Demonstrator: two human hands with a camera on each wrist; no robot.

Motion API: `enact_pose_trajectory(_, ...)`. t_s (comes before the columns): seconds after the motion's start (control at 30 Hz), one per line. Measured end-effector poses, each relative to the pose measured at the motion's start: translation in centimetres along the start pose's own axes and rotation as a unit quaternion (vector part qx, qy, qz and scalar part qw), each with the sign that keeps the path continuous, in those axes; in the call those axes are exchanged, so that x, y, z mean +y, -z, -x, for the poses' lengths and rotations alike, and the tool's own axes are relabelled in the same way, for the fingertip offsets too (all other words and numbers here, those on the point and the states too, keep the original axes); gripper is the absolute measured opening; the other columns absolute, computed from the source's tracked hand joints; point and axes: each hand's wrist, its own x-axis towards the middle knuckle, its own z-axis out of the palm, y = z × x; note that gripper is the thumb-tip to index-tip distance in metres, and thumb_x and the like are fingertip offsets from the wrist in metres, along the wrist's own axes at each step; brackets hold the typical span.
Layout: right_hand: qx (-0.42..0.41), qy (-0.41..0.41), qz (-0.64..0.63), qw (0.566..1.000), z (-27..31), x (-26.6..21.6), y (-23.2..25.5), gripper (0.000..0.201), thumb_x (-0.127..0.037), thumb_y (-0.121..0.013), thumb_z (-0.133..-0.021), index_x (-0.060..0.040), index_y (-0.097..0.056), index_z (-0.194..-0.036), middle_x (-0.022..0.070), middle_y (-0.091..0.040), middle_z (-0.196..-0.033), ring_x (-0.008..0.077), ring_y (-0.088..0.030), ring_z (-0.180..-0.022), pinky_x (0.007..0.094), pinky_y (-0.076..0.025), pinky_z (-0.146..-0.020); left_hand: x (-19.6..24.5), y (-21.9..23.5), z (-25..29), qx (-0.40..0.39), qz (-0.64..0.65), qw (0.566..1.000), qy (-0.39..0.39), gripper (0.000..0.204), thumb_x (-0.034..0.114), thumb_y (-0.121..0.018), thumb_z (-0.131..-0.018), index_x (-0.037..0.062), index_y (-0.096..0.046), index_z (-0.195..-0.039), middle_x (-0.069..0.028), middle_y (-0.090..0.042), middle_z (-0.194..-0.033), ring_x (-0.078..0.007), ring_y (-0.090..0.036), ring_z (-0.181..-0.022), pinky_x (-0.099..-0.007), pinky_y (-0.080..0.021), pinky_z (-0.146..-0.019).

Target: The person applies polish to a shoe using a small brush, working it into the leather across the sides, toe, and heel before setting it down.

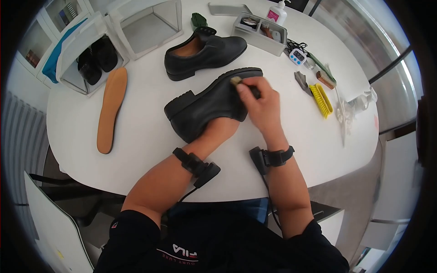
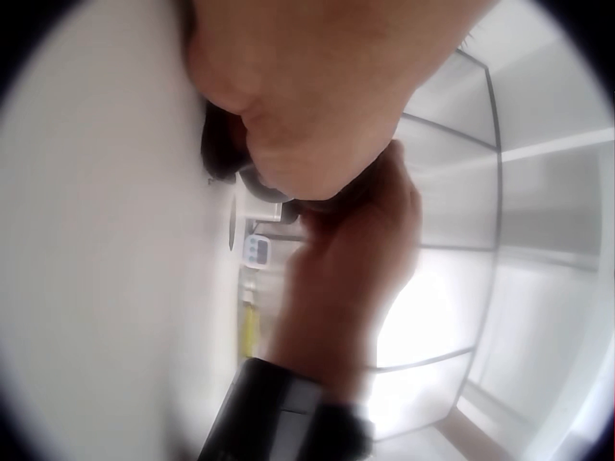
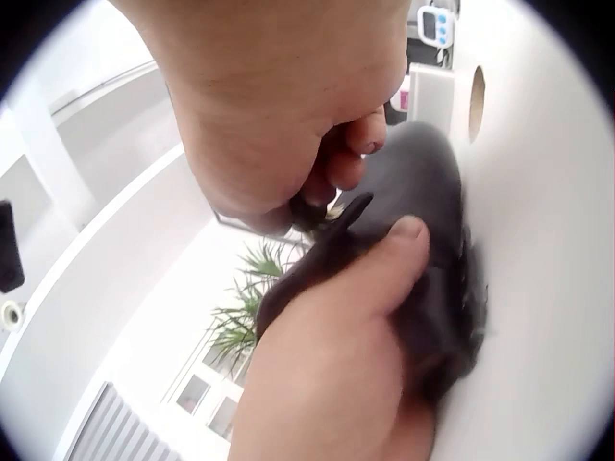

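Observation:
A black leather shoe [image 1: 207,102] is tipped on its side, its sole edge turned toward the far side of the table. My left hand [image 1: 222,129] grips it at the opening; in the right wrist view the thumb [image 3: 408,235] lies along the leather and the other fingers are hidden. My right hand [image 1: 265,107] holds a small dark-handled brush with a pale bristle tip [image 1: 236,81], right at the shoe's upper near the sole edge. Beyond it, the other black shoe [image 1: 200,54] stands upright.
A tan insole [image 1: 112,111] lies left. Behind are a clear box with dark shoes [image 1: 98,61], a green brush [image 1: 198,20] and a grey case of supplies [image 1: 259,38]. At right lie a timer [image 1: 297,56], a yellow brush [image 1: 321,100] and a wooden brush [image 1: 326,80].

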Motion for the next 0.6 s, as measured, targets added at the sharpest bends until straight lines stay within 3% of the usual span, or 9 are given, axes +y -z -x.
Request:
enact_pose_trajectory(0.07, 0.015, -0.037, 0.042, 0.998, -0.3, 0.5, -0.1, 0.028, -0.033, -0.075, -0.098, -0.0061, -0.073, -0.104, 0.011, -0.078, -0.081, 0.0267, -0.076, -0.075, 0.0395, -0.056, -0.068, -1.1, -0.7, 0.5, 0.065, -0.075, 0.991, -0.087, 0.028, 0.012, -0.065, -0.102, -0.0013, -0.066, -0.127, -0.0138, -0.07, -0.111, -0.0251, -0.068, -0.104, -0.0353, -0.055, -0.092)
enact_pose_trajectory(0.2, 0.112, -0.19, 0.133, 0.966, -1.5, 3.3, 1.5, 0.028, -0.034, -0.074, -0.099, -0.0067, -0.073, -0.103, 0.0095, -0.077, -0.078, 0.0262, -0.076, -0.074, 0.0387, -0.056, -0.068, -1.3, 0.5, 0.5, 0.004, -0.169, 0.981, -0.099, 0.023, 0.012, -0.065, -0.102, -0.0001, -0.067, -0.122, -0.0154, -0.07, -0.112, -0.0261, -0.067, -0.105, -0.0353, -0.055, -0.09)
enact_pose_trajectory(0.23, 0.121, -0.197, 0.172, 0.958, -1.7, 3.6, 1.8, 0.027, -0.035, -0.074, -0.099, -0.0081, -0.072, -0.102, 0.0087, -0.077, -0.076, 0.0259, -0.076, -0.073, 0.0375, -0.056, -0.067, -1.8, 0.8, 0.7, -0.017, -0.377, 0.903, -0.204, 0.024, 0.012, -0.065, -0.102, -0.0002, -0.066, -0.122, -0.0162, -0.07, -0.112, -0.0267, -0.067, -0.105, -0.0356, -0.054, -0.09)
enact_pose_trajectory(0.27, 0.125, -0.197, 0.173, 0.957, -1.7, 3.8, 1.9, 0.027, -0.035, -0.074, -0.099, -0.0081, -0.072, -0.102, 0.0087, -0.077, -0.076, 0.0259, -0.076, -0.073, 0.0375, -0.056, -0.067, -2.2, 0.8, 1.0, -0.037, -0.563, 0.771, -0.296, 0.025, 0.012, -0.066, -0.101, -0.0002, -0.066, -0.123, -0.017, -0.069, -0.111, -0.0272, -0.067, -0.105, -0.036, -0.054, -0.089)
enact_pose_trajectory(0.3, 0.111, -0.205, 0.107, 0.966, -1.4, 3.9, 1.8, 0.027, -0.035, -0.074, -0.099, -0.0082, -0.073, -0.103, 0.0088, -0.077, -0.076, 0.0261, -0.076, -0.073, 0.0374, -0.056, -0.067, -2.6, 0.4, 1.3, -0.039, -0.562, 0.77, -0.299, 0.025, 0.012, -0.066, -0.101, -0.0002, -0.066, -0.123, -0.017, -0.069, -0.111, -0.0272, -0.067, -0.105, -0.036, -0.054, -0.089)
enact_pose_trajectory(0.37, 0.072, -0.163, 0.02, 0.984, -1.2, 2.7, 1.4, 0.027, -0.034, -0.076, -0.098, -0.0079, -0.074, -0.104, 0.0089, -0.077, -0.078, 0.0275, -0.076, -0.072, 0.0371, -0.056, -0.067, -1.2, 0.1, 0.9, 0.003, -0.198, 0.976, -0.085, 0.027, 0.013, -0.064, -0.102, -0.0005, -0.066, -0.125, -0.0176, -0.07, -0.115, -0.0274, -0.067, -0.106, -0.0364, -0.055, -0.091)
enact_pose_trajectory(0.5, 0.06, -0.096, 0.083, 0.99, -1.0, 1.9, 0.9, 0.027, -0.033, -0.077, -0.097, -0.0084, -0.074, -0.106, 0.0108, -0.078, -0.081, 0.0298, -0.076, -0.074, 0.0384, -0.057, -0.069, -1.8, 0.5, 1.2, -0.071, -0.215, 0.974, -0.001, 0.03, 0.014, -0.063, -0.102, -0.0007, -0.066, -0.128, -0.018, -0.07, -0.121, -0.029, -0.068, -0.111, -0.0401, -0.055, -0.097)
enact_pose_trajectory(0.57, 0.091, -0.159, 0.1, 0.978, -1.3, 3.5, 1.6, 0.027, -0.033, -0.077, -0.097, -0.0089, -0.073, -0.108, 0.011, -0.079, -0.083, 0.0301, -0.076, -0.076, 0.0386, -0.057, -0.07, -4.1, 0.7, 1.9, -0.035, -0.464, 0.856, -0.227, 0.035, 0.017, -0.064, -0.101, -0.0004, -0.066, -0.131, -0.019, -0.07, -0.128, -0.0319, -0.068, -0.116, -0.0437, -0.053, -0.104)
enact_pose_trajectory(0.6, 0.123, -0.219, 0.116, 0.961, -1.4, 4.5, 1.9, 0.027, -0.033, -0.077, -0.096, -0.0093, -0.073, -0.109, 0.0112, -0.079, -0.084, 0.0304, -0.077, -0.078, 0.0388, -0.057, -0.072, -4.4, 0.7, 2.0, -0.032, -0.464, 0.855, -0.229, 0.035, 0.017, -0.064, -0.101, -0.0004, -0.066, -0.131, -0.019, -0.07, -0.128, -0.0319, -0.068, -0.116, -0.0437, -0.053, -0.104)
